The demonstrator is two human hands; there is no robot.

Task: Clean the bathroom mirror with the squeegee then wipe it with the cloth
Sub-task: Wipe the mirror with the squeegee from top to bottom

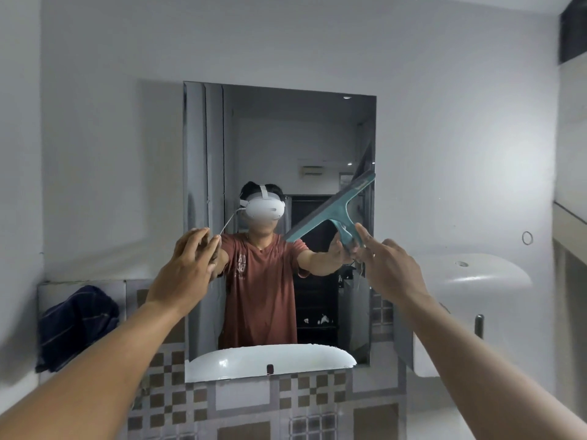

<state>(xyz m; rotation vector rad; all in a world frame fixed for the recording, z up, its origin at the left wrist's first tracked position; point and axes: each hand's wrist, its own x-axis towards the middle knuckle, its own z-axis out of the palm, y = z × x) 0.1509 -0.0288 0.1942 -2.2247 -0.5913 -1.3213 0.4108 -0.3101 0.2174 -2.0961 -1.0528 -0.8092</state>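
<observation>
A frameless rectangular mirror [317,138] hangs on the white wall straight ahead. My right hand [392,268] grips the handle of a teal squeegee [330,211], whose blade lies tilted against the right half of the glass, its upper end at the mirror's right edge. My left hand [187,268] is raised at the mirror's left edge with fingers spread, holding nothing. A dark blue striped cloth [76,325] is draped over the tiled ledge at the left, below the mirror's level.
A white sink [470,281] juts from the wall at the right, with a metal tap below it. Brown-and-grey checkered tiles [305,395] cover the wall beneath the mirror. A person wearing a white headset shows in the reflection.
</observation>
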